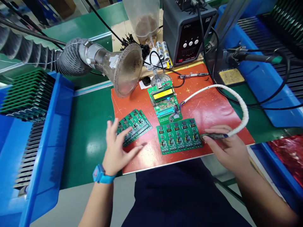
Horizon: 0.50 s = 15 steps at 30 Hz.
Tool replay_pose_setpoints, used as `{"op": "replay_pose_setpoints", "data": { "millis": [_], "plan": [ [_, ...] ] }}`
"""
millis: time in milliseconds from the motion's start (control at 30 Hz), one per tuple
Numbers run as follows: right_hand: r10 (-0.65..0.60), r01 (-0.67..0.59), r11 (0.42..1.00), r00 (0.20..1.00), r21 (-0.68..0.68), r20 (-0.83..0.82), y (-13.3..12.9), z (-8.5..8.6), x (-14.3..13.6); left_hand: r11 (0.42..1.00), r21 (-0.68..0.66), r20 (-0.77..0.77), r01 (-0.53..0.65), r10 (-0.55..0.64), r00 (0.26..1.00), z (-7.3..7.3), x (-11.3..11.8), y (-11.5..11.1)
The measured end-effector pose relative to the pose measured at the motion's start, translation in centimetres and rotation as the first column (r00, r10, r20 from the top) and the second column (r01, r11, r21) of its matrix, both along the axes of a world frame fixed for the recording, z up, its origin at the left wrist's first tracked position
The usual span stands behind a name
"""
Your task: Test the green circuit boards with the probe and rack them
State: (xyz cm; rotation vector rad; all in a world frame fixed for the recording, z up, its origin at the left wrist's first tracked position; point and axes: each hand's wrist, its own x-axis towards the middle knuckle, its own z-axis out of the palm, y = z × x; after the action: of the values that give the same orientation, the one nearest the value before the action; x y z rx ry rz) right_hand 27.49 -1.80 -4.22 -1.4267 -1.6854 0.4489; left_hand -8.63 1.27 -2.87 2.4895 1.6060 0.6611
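My left hand [118, 148] has its fingers spread, over the near left edge of a small stack of green circuit boards [136, 124]. Nothing is in it. My right hand [224, 145] is closed on a dark probe [214, 136] with a white wrapped cable [241, 104]. The probe's tip is at the right edge of a green circuit board panel [179, 137] with several small digit displays, lying flat on the red mat [146, 162]. Just behind the panel is a programmer board [165, 102] with a lit yellow screen; the cable runs to it.
A fume extractor funnel [129, 71] hangs at the left. Behind stands a grey soldering station [189, 34]. Blue bins [44, 164] flank the mat, the left one holding upright boards [28, 94]. A soldering iron [258, 57] rests at the right; tweezers [194, 75] lie on the mat.
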Motion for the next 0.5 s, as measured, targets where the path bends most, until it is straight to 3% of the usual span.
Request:
{"op": "replay_pose_setpoints", "data": {
  "millis": [100, 167, 333, 500],
  "plan": [
    [0.019, -0.02, 1.0, 0.998, 0.002, 0.051, 0.1, 0.4, -0.2, 0.947, -0.056, 0.093, 0.316, -0.31, 0.946, 0.4, 3.9, -0.7],
    [0.036, -0.036, 0.999, 0.996, -0.008, 0.077, 0.2, 0.5, -0.4, 0.904, -0.072, 0.13, 0.421, -0.41, 0.903, 0.0, 5.5, -0.8],
    [0.059, -0.059, 0.998, 0.995, -0.008, 0.082, 0.5, 0.3, -0.5, 0.902, -0.025, 0.192, 0.43, -0.418, 0.888, -1.6, 6.3, -0.4],
    [0.057, -0.062, 0.997, 0.994, 0.047, 0.095, 0.7, -0.2, -0.2, 0.901, -0.022, 0.279, 0.433, -0.411, 0.868, -2.0, 6.1, -0.4]
  ]
}}
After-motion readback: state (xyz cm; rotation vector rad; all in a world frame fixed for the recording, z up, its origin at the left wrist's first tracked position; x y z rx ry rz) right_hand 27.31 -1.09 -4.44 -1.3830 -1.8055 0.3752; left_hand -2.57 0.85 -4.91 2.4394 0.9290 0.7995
